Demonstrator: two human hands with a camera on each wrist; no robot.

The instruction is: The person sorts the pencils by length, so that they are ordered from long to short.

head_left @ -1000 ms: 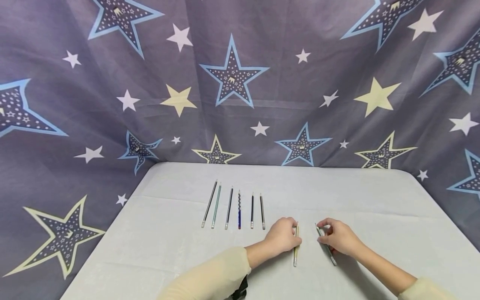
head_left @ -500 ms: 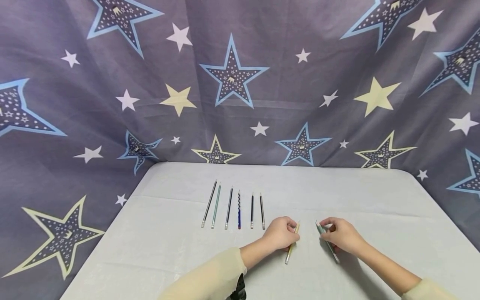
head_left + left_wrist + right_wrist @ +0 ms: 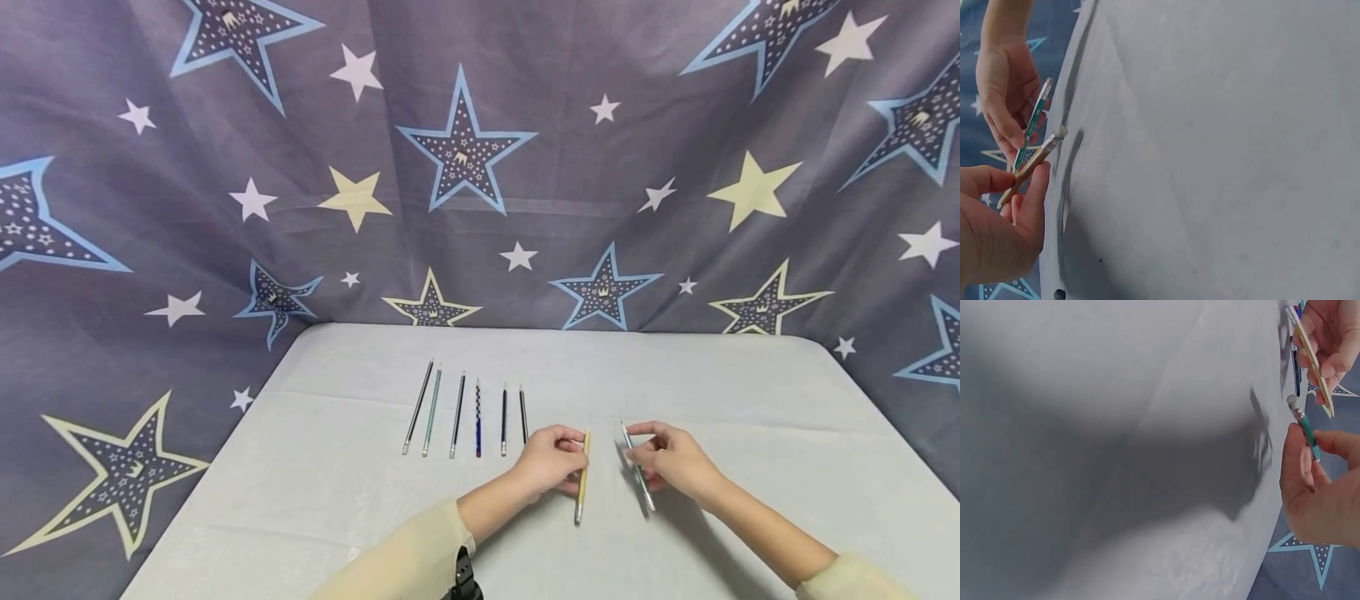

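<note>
Two pencils are up off the table (image 3: 750, 392), one in each hand: the left hand (image 3: 546, 461) pinches a yellow pencil (image 3: 582, 476) and the right hand (image 3: 670, 461) pinches a green pencil (image 3: 637, 467), both held by fingertips near the far end so each hangs roughly parallel. Six more pencils (image 3: 465, 417) lie just to the left (evenly spaced, lined up like a row), seemingly set out in order.

six pencils in a row (image 3: 467, 419), pale table (image 3: 750, 400), starry backdrop (image 3: 465, 158)
</note>
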